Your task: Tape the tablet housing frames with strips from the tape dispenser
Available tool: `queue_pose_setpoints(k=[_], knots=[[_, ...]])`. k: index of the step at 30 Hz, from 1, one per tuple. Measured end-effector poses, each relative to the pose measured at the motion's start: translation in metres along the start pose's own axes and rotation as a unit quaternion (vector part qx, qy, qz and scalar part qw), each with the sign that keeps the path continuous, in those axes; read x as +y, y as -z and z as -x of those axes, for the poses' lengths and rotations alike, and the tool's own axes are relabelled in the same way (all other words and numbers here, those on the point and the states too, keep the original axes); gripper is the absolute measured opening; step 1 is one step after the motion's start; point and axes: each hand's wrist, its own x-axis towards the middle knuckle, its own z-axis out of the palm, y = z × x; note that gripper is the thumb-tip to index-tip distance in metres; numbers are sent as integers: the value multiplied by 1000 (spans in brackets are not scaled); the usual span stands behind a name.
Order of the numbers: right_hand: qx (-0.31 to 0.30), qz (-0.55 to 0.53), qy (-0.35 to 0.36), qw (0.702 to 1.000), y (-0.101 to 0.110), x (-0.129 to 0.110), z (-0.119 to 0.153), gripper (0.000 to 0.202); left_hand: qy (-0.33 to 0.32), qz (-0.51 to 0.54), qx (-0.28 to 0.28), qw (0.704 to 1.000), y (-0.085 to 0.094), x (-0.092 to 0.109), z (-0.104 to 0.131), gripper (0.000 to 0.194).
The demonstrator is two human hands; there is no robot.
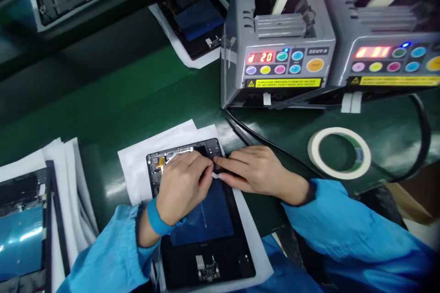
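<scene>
An opened tablet [245,256] lies on white sheets, its circuit parts and blue battery [206,224] exposed. My left hand [185,187], with a blue band at its wrist, is closed in a pinch over the tablet's upper part; what its fingertips hold is hidden. From the right, my right hand [256,169] reaches to the tablet's upper right edge. A small piece of white tape [216,176] shows at the right thumb tip, close to the left fingertips. The right index finger touches the tablet just above it.
Two grey tape dispensers [278,55] with lit displays stand at the back right, cut tape at their outlets. A tape roll [338,153], dark tweezers [239,132] and a cable [275,144] lie nearby. Another opened tablet [192,16] lies behind, one [22,233] at left.
</scene>
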Motion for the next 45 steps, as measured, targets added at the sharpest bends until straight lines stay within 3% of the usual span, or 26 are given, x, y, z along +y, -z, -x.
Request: queue_pose_setpoints(k=[11, 18, 37, 45], knots=[[8, 71, 23, 997, -3, -5, 6, 43, -18, 17, 18, 1000, -1, -4, 1, 14], [40, 2, -3, 999, -5, -4, 7, 41, -37, 16, 31, 999, 1, -5, -2, 12], [17, -93, -64, 993, -3, -2, 7, 35, -15, 15, 30, 999, 1, -1, 2, 10], [16, -97, -49, 994, -5, -9, 8, 29, -5, 9, 3, 1000, -2, -2, 9, 14]])
